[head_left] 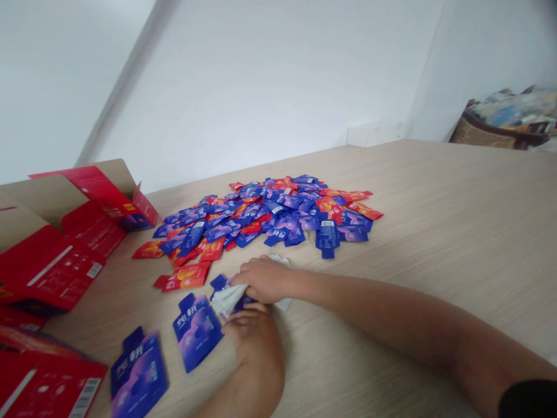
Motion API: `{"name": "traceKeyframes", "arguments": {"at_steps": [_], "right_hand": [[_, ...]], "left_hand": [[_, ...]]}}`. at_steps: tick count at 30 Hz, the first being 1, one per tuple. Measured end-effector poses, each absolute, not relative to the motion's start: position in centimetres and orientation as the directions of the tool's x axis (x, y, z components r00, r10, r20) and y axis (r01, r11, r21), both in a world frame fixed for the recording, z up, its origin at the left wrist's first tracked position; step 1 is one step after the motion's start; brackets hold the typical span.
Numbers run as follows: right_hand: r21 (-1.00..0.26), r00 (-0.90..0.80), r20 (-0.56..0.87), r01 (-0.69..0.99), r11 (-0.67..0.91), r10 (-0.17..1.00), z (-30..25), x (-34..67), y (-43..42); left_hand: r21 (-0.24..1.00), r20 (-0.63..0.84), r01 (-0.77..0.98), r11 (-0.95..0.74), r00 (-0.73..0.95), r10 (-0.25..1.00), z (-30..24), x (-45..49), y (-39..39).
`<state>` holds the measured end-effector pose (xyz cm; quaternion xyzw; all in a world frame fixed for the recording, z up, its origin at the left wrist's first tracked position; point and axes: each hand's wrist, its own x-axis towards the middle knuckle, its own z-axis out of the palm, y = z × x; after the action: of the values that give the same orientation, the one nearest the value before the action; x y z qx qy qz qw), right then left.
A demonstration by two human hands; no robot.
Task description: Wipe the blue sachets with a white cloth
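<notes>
My left hand (252, 339) and my right hand (263, 278) meet near the table's front, both with fingers closed on a small bunch of sachets (228, 297) that shows blue fronts and silvery backs. Just left of them a blue sachet (196, 331) lies flat, and another blue sachet (139, 371) lies further left near the edge. Beyond my hands a wide pile of blue and red sachets (265, 215) is spread over the wooden table (413, 244). A red sachet (185, 276) lies loose between the pile and my hands.
Flattened red cartons (56, 264) lie at the left, with an open red and brown carton (108, 194) behind them and another red carton (43, 386) at the bottom left corner. A cluttered basket (505, 125) stands at the far right. White walls lie behind.
</notes>
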<state>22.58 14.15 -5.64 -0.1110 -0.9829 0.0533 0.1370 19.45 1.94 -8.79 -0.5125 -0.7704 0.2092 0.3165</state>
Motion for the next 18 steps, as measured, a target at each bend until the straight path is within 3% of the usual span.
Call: {"name": "traceKeyframes", "arguments": {"at_steps": [5, 11, 18], "right_hand": [[-0.105, -0.887, 0.278, 0.354, 0.929, 0.369, -5.8, 23.3, 15.9], [-0.101, -0.886, 0.278, 0.357, 0.929, 0.371, -5.9, 23.4, 16.1], [-0.104, -0.888, 0.257, 0.366, 0.925, 0.381, -5.7, 23.5, 15.9]], "left_hand": [[-0.714, 0.308, 0.556, 0.425, -0.295, 0.904, -9.5, 19.5, 2.0], [-0.751, 0.368, 0.511, 0.419, -0.203, 0.907, -9.8, 19.2, 1.9], [-0.694, 0.278, 0.613, 0.377, -0.254, 0.926, -9.1, 19.4, 1.9]]}}
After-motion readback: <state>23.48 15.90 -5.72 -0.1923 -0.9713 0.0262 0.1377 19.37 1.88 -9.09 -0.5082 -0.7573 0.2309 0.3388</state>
